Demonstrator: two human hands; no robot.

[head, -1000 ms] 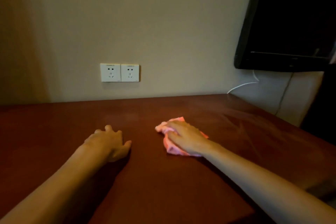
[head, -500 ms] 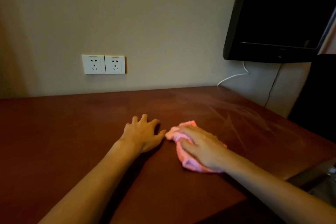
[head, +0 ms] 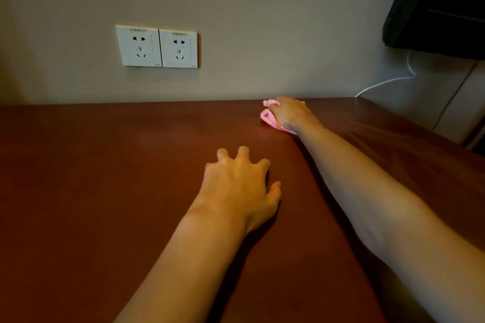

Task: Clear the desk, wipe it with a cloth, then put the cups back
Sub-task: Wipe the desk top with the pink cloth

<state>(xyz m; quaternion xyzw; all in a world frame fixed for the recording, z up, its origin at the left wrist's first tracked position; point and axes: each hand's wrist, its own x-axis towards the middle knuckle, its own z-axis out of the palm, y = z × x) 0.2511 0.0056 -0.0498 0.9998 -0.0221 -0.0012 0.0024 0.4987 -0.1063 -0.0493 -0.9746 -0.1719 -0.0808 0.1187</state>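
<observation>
The right hand [head: 290,114] grasps a bunched pink cloth [head: 267,114] at one o'clock on the desk [head: 105,178], right at the far edge where the top meets the wall [head: 262,21]. The left hand [head: 240,187] rests near the middle, fingers spread and bent, holding nothing. Bare wood stretches toward nine o'clock. Two sockets [head: 157,46] sit at eleven, a TV [head: 441,2] at two.

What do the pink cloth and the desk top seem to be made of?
Pink cloth: soft fabric, maybe microfibre; it bunches in folds under the right hand. Desk top: reddish-brown, smooth, semi-matt, probably wood or laminate; it shows only faint sheen and no clear grain.
</observation>
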